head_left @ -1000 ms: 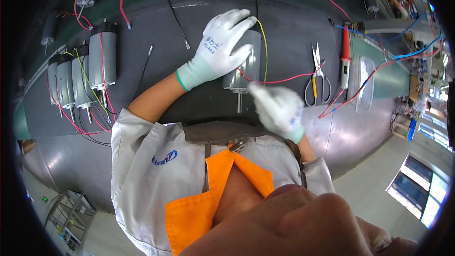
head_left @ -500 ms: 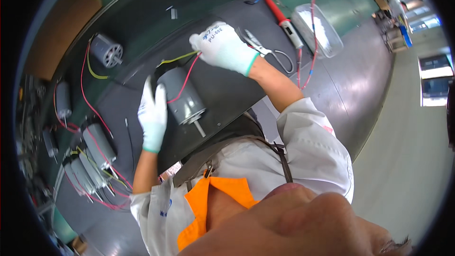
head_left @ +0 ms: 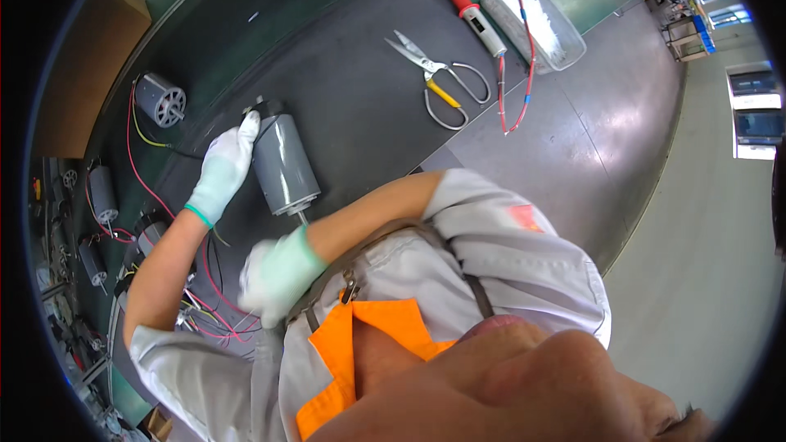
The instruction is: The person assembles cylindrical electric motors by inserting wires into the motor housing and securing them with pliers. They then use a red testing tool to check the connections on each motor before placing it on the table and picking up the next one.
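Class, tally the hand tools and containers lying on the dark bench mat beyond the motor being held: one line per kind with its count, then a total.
Scissors: 1
Soldering iron with red handle: 1
Clear plastic tray: 1
Total: 3

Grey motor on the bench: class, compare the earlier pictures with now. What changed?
The right hand has left the wires and drawn back toward the body. The left hand has shifted up to the grey motor's far end. The motor still lies on the dark mat, scissors unmoved.
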The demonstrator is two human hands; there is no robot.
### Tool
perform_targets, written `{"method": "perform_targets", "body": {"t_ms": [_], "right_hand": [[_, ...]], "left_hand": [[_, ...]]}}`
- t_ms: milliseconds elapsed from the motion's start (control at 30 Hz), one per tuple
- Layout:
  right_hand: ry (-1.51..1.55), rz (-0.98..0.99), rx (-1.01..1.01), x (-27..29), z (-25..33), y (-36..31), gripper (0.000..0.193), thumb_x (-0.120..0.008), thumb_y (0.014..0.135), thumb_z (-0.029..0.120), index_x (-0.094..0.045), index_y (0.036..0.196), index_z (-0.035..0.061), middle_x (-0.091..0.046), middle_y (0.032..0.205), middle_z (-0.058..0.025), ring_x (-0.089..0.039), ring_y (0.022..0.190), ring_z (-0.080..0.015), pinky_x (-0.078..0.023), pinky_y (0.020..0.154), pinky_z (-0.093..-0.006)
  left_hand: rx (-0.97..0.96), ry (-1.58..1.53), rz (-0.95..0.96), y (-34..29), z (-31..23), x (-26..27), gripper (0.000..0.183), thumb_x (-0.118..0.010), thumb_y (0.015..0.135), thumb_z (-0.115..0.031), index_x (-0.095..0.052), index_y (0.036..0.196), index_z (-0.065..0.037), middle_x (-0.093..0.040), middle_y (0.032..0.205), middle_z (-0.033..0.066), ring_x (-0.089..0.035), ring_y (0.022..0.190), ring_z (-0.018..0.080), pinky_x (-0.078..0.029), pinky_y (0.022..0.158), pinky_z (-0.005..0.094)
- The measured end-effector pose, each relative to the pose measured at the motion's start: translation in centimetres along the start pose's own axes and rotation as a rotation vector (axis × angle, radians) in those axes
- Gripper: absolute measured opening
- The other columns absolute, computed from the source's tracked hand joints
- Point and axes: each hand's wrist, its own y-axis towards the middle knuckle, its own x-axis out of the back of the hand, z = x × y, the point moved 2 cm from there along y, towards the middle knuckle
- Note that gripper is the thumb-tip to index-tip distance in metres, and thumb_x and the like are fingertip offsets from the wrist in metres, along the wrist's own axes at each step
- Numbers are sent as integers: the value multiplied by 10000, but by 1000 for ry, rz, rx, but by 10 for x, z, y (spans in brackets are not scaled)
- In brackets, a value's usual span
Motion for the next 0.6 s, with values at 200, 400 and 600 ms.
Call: {"method": "perform_targets", "body": {"t_ms": [200,400,600], "right_hand": [[-83,-832,-221,124,-16,-275,335,-556,993,331,-722,1145,82,-746,1120,-80,-712,945,-271,-561,838,-392],[-244,-1844,-1242,160,-44,-509,322,-652,948,235,-758,1117,-17,-768,873,-133,-729,795,-166,-553,687,-305],[-861,-822,-1633,177,-173,-561,260,-641,869,252,-793,1032,117,-739,1029,-212,-709,1004,-375,-552,873,-436]], "left_hand": [[-371,173,-313,-15,-21,-24,330,-473,1085,-329,-701,1151,-100,-722,989,178,-683,847,408,-546,738,492],[-526,247,-315,-35,-31,-39,274,-529,1058,-269,-695,1161,-79,-746,1075,146,-724,837,351,-579,734,437],[-368,220,-242,-66,-25,-47,305,-507,1074,-279,-687,1144,-44,-742,1092,169,-730,863,353,-583,747,438]]}}
